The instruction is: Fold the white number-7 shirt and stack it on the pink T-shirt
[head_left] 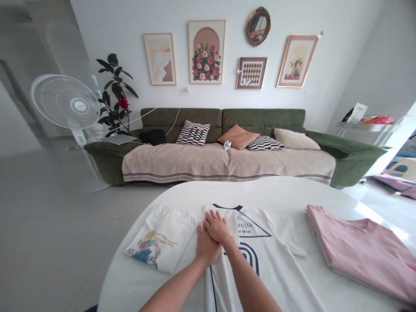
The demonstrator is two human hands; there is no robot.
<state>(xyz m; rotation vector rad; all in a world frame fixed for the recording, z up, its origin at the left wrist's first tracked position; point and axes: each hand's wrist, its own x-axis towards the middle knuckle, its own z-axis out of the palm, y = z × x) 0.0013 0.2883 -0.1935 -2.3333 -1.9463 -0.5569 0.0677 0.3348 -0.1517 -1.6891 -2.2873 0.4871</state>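
Observation:
A white T-shirt with dark blue trim and lettering (276, 260) lies spread on the white table in front of me. Its left side looks folded inward, and its right sleeve lies spread out. Flat on the folded part rests my left hand (207, 246), fingers stretched out. My right hand (216, 225) lies just ahead of it, partly over it, its fingers also extended on the cloth. Neither hand grasps anything. To the left sits a folded white garment with a printed picture (162, 238), close to my left hand but apart from it.
On the right of the white table (260, 190) lies a stack of folded clothes with a pink shirt (364, 247) on top. Beyond the table stands a green sofa (195, 115) with cushions. A white fan (78, 106) and a plant (117, 89) are at the left.

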